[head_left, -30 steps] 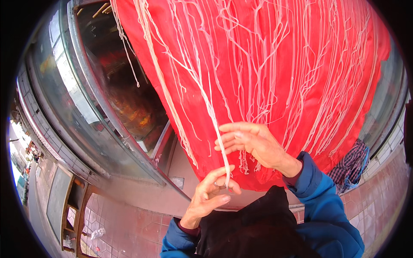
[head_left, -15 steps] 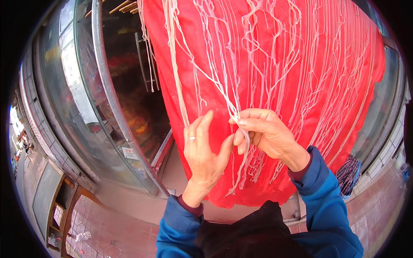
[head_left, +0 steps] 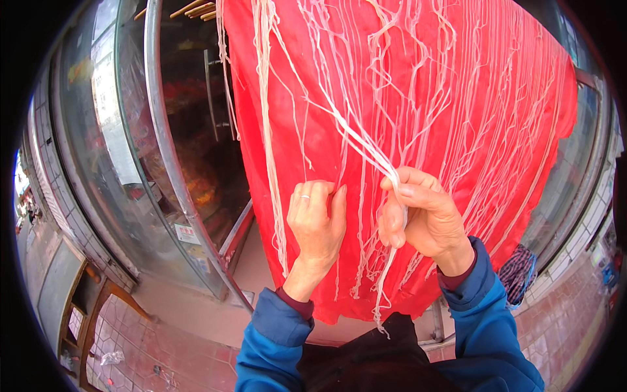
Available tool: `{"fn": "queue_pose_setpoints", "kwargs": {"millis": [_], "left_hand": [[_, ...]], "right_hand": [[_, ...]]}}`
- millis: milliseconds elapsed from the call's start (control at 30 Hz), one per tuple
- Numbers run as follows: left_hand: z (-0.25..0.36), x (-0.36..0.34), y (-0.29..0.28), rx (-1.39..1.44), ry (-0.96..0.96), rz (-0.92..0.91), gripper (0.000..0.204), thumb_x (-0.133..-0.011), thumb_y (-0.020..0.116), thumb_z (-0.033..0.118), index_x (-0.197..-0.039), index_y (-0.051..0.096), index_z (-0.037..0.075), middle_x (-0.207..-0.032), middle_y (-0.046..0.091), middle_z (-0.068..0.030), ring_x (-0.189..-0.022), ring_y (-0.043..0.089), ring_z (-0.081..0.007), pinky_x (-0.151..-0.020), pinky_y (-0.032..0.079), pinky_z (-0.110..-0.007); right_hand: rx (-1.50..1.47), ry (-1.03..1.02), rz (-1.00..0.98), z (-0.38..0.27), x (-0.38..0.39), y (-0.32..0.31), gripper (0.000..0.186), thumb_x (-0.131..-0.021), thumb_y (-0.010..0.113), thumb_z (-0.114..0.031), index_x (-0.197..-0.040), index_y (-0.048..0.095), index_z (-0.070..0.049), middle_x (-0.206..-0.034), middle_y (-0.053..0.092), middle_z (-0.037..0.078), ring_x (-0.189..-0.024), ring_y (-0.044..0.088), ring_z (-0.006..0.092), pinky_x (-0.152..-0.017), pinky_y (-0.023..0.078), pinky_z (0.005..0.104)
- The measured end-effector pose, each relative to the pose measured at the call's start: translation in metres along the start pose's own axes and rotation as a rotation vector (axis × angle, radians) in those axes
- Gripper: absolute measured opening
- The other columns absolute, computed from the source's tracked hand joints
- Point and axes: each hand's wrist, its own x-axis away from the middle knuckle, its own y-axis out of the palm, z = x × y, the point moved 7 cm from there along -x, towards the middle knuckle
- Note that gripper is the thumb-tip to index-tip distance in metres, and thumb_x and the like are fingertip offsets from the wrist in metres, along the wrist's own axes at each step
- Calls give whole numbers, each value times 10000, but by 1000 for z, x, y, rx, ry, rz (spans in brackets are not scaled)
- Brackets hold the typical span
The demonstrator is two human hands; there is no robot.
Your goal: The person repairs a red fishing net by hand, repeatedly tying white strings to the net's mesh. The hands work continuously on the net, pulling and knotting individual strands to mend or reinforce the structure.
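Observation:
White strands of yarn (head_left: 356, 137) hang in front of a large red cloth (head_left: 483, 215). My right hand (head_left: 428, 212) is closed on a gathered bundle of them. The bundle slants down to its fingertips from the upper left, and its loose end (head_left: 381, 300) dangles below the palm. To the left, my left hand (head_left: 317, 222), with a ring on one finger, has its fingers curled in at the cloth. A thin strand meets its fingertips from above and one shows again below; the grip itself is partly hidden. A thicker hank of yarn (head_left: 266, 124) hangs just left of that hand.
A glass door with a metal frame (head_left: 171, 144) stands at the left, opening onto a dark interior. Wooden furniture (head_left: 91, 326) sits low at the left on the tiled paving (head_left: 150, 346). A dark striped bundle (head_left: 518, 274) lies by the wall at the right.
My right hand has moved right and slightly down, drawing the yarn bundle with it. My left hand has gone from spread fingers to curled ones, a little lower and apart from the right.

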Motion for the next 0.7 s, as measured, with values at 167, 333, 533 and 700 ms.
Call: {"fn": "queue_pose_setpoints", "kwargs": {"millis": [167,333,533,700], "left_hand": [[-5,-1,6,-22,0,-6,181,-737,693,-39,-788,524,0,-709,523,-125,-657,540,-268,-586,425,-343],[-13,2,14,-46,-12,-23,182,-745,693,-8,-777,514,14,-708,523,-115,-665,537,-272,-592,422,-359],[-16,4,20,-42,-22,-60,188,-735,715,38,-793,537,38,-723,544,-91,-692,539,-272,-618,421,-372],[-12,10,0,190,-168,-103,154,-778,685,22,-899,591,8,-760,583,-93,-672,587,-215,-605,464,-320]], "right_hand": [[-100,-81,-100,-22,-6,15,263,-943,462,-142,-1119,582,12,-695,645,160,-555,639,252,-551,540,342],[-116,-106,-97,-34,-12,24,294,-953,439,-156,-1156,568,12,-716,649,167,-579,644,262,-569,537,339],[-41,-118,-141,-37,-13,34,298,-951,446,-147,-1172,558,18,-756,659,171,-600,646,238,-593,536,322],[37,65,-51,-4,-4,32,269,-937,507,-106,-1151,556,50,-857,673,186,-732,686,258,-703,568,344]]}}
